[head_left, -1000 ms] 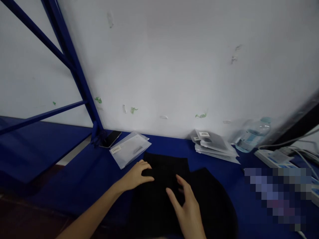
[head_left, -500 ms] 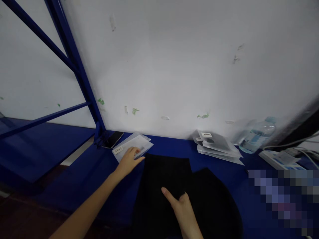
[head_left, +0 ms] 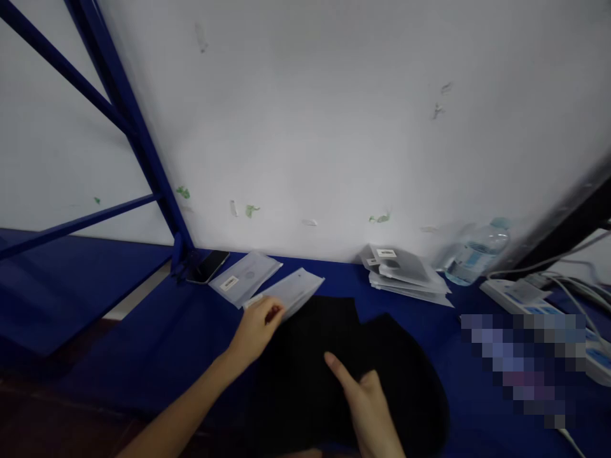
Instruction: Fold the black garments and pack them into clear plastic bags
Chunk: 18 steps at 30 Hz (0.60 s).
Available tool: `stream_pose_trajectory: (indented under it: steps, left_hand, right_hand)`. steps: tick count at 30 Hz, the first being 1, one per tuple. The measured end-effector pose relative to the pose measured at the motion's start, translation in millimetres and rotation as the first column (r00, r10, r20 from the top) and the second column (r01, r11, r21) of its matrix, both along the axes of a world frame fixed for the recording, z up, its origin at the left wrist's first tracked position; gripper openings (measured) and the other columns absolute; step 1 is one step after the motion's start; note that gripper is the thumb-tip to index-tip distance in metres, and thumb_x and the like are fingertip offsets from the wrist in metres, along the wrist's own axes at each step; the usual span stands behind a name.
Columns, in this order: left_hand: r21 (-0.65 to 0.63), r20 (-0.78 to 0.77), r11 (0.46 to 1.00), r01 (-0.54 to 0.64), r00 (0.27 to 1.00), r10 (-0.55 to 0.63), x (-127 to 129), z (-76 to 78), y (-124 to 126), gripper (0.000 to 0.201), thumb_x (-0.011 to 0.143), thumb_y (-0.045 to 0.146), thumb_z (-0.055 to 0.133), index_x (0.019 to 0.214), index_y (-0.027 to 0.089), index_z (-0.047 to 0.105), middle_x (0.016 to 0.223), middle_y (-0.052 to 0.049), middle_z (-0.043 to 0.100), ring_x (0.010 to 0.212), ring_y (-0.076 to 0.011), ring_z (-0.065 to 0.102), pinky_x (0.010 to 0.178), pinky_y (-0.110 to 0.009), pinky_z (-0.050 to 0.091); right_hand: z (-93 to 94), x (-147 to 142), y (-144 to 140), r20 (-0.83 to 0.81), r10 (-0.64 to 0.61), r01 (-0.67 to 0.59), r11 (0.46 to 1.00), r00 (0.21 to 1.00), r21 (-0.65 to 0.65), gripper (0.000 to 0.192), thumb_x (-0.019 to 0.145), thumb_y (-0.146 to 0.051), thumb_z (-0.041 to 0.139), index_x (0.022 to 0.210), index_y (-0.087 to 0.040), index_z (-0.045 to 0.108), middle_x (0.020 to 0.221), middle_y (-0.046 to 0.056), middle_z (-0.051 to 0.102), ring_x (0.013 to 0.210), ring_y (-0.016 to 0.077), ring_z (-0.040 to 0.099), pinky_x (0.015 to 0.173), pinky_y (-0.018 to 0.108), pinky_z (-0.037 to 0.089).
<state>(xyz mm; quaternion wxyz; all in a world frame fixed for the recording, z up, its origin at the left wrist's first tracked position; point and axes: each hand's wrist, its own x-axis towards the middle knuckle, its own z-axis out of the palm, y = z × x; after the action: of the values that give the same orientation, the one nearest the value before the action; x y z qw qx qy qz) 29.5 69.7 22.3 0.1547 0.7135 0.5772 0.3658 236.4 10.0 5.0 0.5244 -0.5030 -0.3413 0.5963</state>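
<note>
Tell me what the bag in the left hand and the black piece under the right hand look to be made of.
Bag in the left hand: likely thin frosted plastic film, translucent with a faint sheen and a white label.
Black piece under the right hand: probably fabric, matte, no glare, lying soft and flat.

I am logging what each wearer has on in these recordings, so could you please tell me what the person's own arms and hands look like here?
Both are bare. The left hand and its forearm show no sleeve, glove, watch or ring up to the frame's lower edge. The right hand is likewise ungloved, with no visible jewellery or markings; only its wrist is in view, so any sleeve higher up cannot be seen.
</note>
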Motion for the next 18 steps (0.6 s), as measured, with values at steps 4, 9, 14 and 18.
stream_pose_trajectory:
  steps: [4,9,14,18]
  left_hand:
    - [-0.177,0.178,0.966,0.187,0.972,-0.156,37.6,-9.6,-12.7,0.014,0.085,0.027,0.053,0.079,0.019,0.064,0.073,-0.001,0.064,0.068,-0.0174,0.058,0.063,-0.028,0.044]
    - [-0.218,0.427,0.907,0.359,0.871,-0.243,63.0,-25.4,-20.1,0.013,0.078,0.019,0.057,0.082,0.020,0.069,0.081,-0.003,0.070,0.080,-0.0218,0.063,0.073,-0.033,0.049]
    - [-0.312,0.514,0.892,0.326,0.848,-0.131,67.2,-36.7,-14.2,0.016,0.073,0.014,0.054,0.079,0.019,0.068,0.079,-0.002,0.071,0.080,-0.0208,0.065,0.079,-0.034,0.050]
    - [-0.341,0.481,0.899,0.274,0.873,-0.084,67.8,-37.8,-7.4,0.010,0.077,0.020,0.054,0.073,0.018,0.063,0.071,0.000,0.066,0.070,-0.0186,0.063,0.066,-0.029,0.049]
  right_hand:
    - [8.5,40.3,-6.1,-0.055,0.019,-0.020,0.999,0.998,-0.029,0.064,0.064,-0.049,0.077,0.118,-0.017,0.065,0.107,0.011,0.072,0.108,0.0337,0.063,0.086,0.044,0.054]
    - [9.2,39.6,-4.0,-0.013,0.037,-0.037,0.999,0.999,0.007,0.059,0.069,-0.052,0.073,0.116,-0.017,0.066,0.110,0.011,0.071,0.108,0.0316,0.063,0.087,0.043,0.053]
    - [-4.8,28.8,-2.7,0.184,-0.055,0.023,0.985,0.981,0.173,0.049,0.072,-0.048,0.071,0.110,-0.016,0.068,0.112,0.010,0.070,0.109,0.0285,0.063,0.095,0.039,0.049]
    - [-16.0,37.4,-2.2,0.385,-0.002,-0.080,0.977,0.923,0.197,0.050,0.077,-0.049,0.065,0.112,-0.014,0.067,0.103,0.012,0.072,0.096,0.0307,0.068,0.084,0.038,0.054]
